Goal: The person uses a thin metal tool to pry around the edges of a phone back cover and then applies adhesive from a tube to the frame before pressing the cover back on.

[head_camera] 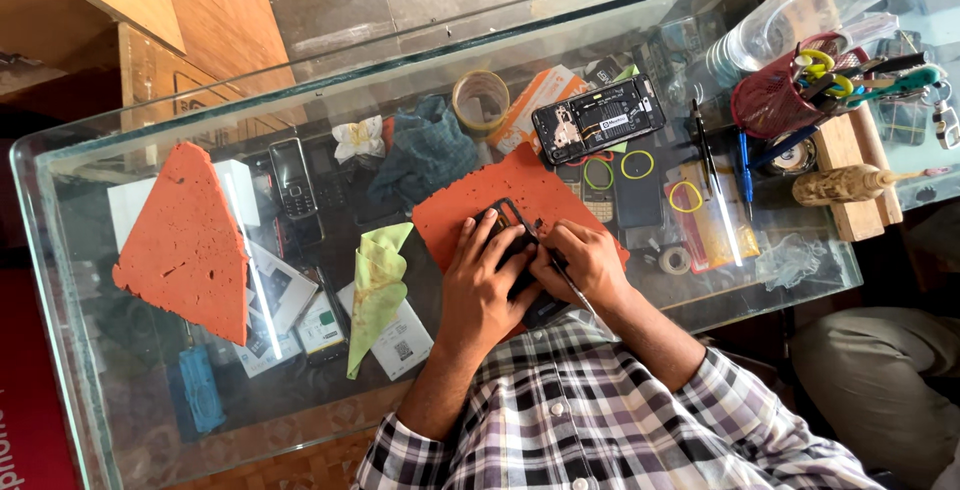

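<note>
Just below the middle of the frame, the left hand [482, 285] is wrapped around a dark phone [510, 235], fingers curled over its near edge to steady it. The right hand [590, 262] is clenched around a thin metal tool [572, 288], its tip hidden at the phone and its shaft running back over the wrist. The phone lies on an orange foam mat [470, 205] set on the glass counter [80, 165].

Left of the hands, a yellow-green cloth [378, 285] droops over a white box [402, 342] that carries a small square code label. Farther left, in the left part of the frame, a large orange foam triangle [185, 240] lies over white boxes, and a blue package [200, 387] shows under the glass at the lower left.

Above the hands sit a dark blue rag [425, 155], a crumpled white tissue [358, 138] and an old keypad phone [294, 178]. A roll of tape [480, 100] and an orange and white flat package [535, 102] lie in the upper middle, beside an opened phone [598, 118] with its inner parts and a black battery label showing. Coloured rubber bands [637, 164] lie just under it.

To the right, a yellow and pink flat package [700, 215] lies with two pens on top. A red mesh cup [770, 100] full of tools stands at the upper right, beside a clear plastic bottle [800, 5] lying on its side.
</note>
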